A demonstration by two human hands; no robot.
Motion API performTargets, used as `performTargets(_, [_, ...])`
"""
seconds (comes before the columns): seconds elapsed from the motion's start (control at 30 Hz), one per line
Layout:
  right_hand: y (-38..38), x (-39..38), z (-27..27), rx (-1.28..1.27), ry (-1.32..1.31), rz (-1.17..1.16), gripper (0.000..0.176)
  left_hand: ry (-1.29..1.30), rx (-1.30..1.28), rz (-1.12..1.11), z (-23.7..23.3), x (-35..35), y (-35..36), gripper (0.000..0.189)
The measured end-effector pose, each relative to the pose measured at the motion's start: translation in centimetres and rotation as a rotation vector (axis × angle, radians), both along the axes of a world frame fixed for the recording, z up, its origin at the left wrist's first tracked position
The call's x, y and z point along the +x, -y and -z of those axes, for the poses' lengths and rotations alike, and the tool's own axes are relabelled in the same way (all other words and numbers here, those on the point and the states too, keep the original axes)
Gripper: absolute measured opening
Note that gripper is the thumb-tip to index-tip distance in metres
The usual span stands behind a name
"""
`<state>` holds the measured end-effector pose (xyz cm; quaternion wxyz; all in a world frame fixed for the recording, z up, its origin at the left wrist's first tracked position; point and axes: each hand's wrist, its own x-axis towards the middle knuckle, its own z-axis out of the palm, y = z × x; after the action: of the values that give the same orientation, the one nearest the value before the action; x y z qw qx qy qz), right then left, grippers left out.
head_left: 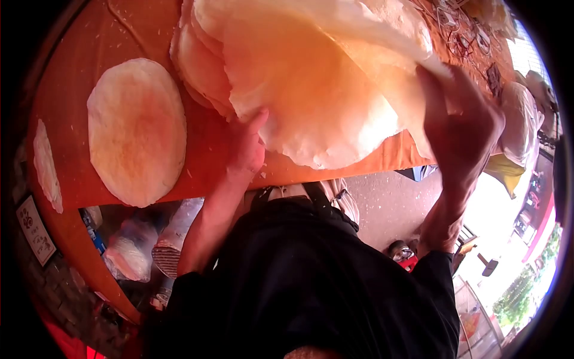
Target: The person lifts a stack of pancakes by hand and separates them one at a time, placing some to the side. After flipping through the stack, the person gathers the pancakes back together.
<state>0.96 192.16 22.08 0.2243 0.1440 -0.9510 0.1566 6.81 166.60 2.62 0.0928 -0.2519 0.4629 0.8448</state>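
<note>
Large, thin, pale flatbreads [299, 78] lie in a loose, overlapping pile at the table's near edge. My left hand [247, 145] is at the left of the pile, its thumb up against the edge of the top flatbread and its other fingers partly hidden. On the right, my right hand [457, 110], smeared by motion, grips a raised edge of a sheet, which slopes up toward it. Apart from the pile, one oval flatbread [137, 131] lies flat to the left. A narrow pale piece [47, 166] is at the far left.
An orange-brown cloth [206, 158] covers the table, with crumbs scattered on it. Cables [463, 39] lie at the back right, near a plastic-wrapped bundle [517, 119]. Bagged goods [131, 248] sit under the table; a framed sign [36, 230] stands at the left.
</note>
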Motion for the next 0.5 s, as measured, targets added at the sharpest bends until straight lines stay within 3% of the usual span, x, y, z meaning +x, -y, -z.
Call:
performTargets(0.07, [-2.9, -2.0, 0.1, -0.053, 0.138, 0.226, 0.013, 0.085, 0.013, 0.035, 0.5, 0.9, 1.4, 0.021])
performTargets(0.1, [-6.1, -3.7, 0.2, -0.04, -0.004, 0.045, 0.014, 0.093, -0.03, 0.033, 0.6, 1.3, 1.5, 0.021])
performTargets(0.2, [-7.2, -2.1, -3.9, 0.054, -0.01, 0.301, 0.018, 0.144, -0.046, 0.028, 0.7, 1.3, 1.9, 0.018])
performTargets(0.23, [-5.4, -1.0, -4.1, 0.056, -0.038, 0.266, 0.017, 0.141, -0.04, 0.037, 0.7, 1.4, 2.0, 0.02])
performTargets(0.3, [-0.3, 1.3, -3.3, -0.034, -0.033, -0.072, 0.015, 0.121, -0.024, 0.046, 1.0, 1.3, 2.2, 0.023])
performTargets(0.37, [3.6, 2.9, 1.0, -0.072, 0.313, -0.256, 0.015, 0.085, 0.192, 0.057, -1.2, 1.1, 2.2, 0.031])
performTargets(0.4, [5.3, 3.7, 3.5, -0.175, 0.519, -0.281, 0.024, 0.067, 0.298, 0.065, -2.2, 1.1, 2.2, 0.036])
performTargets(0.43, [6.5, 4.0, 8.7, -0.203, 0.404, -0.444, 0.006, 0.06, 0.301, 0.044, -2.5, 1.4, 2.3, 0.047])
performTargets(0.5, [7.9, 5.9, 13.8, -0.123, 0.528, -0.458, 0.006, -0.032, 0.24, -0.002, -4.3, 1.3, 1.3, 0.049])
